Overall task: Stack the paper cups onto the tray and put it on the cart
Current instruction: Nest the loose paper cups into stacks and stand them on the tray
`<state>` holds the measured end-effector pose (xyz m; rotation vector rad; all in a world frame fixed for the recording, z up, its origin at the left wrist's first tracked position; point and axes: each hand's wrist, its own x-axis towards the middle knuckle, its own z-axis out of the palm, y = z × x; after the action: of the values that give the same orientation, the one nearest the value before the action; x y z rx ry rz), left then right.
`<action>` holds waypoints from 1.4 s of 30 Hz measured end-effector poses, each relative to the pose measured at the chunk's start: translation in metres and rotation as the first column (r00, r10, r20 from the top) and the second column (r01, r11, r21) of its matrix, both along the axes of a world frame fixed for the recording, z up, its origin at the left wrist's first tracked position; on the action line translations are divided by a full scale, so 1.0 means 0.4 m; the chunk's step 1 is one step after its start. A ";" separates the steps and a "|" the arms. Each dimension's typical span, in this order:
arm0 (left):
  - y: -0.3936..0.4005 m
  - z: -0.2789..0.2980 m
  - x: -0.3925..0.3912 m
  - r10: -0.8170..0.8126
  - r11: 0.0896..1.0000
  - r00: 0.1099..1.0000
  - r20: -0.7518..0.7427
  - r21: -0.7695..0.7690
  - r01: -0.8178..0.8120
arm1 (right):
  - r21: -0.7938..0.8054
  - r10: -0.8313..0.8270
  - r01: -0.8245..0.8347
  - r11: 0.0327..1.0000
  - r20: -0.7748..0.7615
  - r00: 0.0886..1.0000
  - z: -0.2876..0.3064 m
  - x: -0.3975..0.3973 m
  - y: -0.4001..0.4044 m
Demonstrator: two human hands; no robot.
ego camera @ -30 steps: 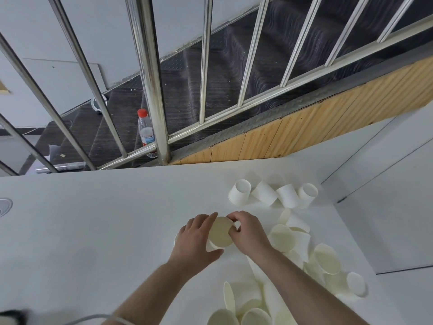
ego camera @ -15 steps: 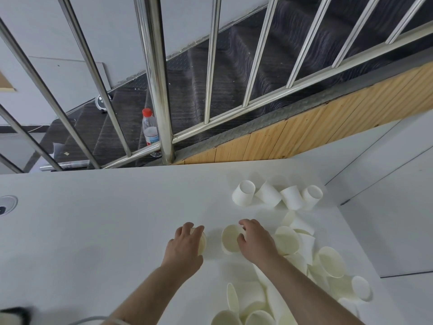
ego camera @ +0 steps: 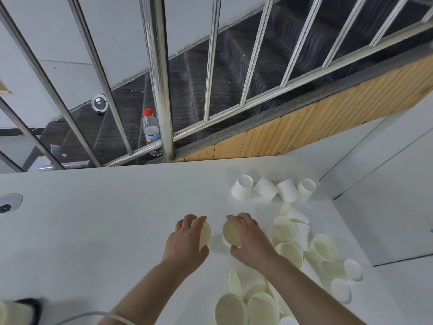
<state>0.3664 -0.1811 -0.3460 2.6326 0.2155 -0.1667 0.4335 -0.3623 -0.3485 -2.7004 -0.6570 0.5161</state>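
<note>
On the white table (ego camera: 93, 231) my left hand (ego camera: 185, 242) grips one white paper cup (ego camera: 205, 234), its mouth turned to the right. My right hand (ego camera: 248, 238) grips a second paper cup (ego camera: 230, 233) with its mouth turned to the left. The two cups are a small gap apart. Several more paper cups (ego camera: 284, 229) lie scattered on their sides to the right and near the front edge. A row of cups (ego camera: 242, 190) lies further back. No tray or cart is in view.
A steel railing (ego camera: 159, 78) and a dark staircase rise behind the table. A plastic bottle with a red cap (ego camera: 151, 130) stands on the steps. A round cable port (ego camera: 9, 204) sits at the table's left. The table's right edge drops off beside the cups.
A second ago both hands held cups together at the centre. The hands have since drawn apart, each keeping one cup, and the cups now face each other with a gap between.
</note>
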 end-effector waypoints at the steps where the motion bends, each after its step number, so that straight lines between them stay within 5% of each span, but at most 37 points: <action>1: 0.001 0.004 -0.007 0.002 1.000 1.000 0.012 -0.004 -0.002 | 0.016 -0.010 0.010 1.000 0.010 1.000 0.010 -0.012 0.001; 11: 0.001 0.057 -0.143 -0.014 0.999 0.989 0.145 -0.029 0.019 | 0.135 -0.075 0.063 0.989 0.082 0.994 0.104 -0.157 0.004; 29: 0.049 0.115 -0.675 0.123 0.992 0.966 0.227 -0.020 -0.122 | 0.240 0.071 -0.098 0.966 0.120 0.990 0.163 -0.612 0.052; 42: 0.216 0.177 -0.881 0.236 0.971 0.929 0.285 -0.021 -0.240 | 0.248 0.180 -0.213 0.945 0.148 0.973 0.201 -0.792 0.251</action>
<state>0.0140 -0.0946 -0.2753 2.5784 0.4337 0.2980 0.1169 -0.2621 -0.2681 -2.4439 -0.9641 0.2854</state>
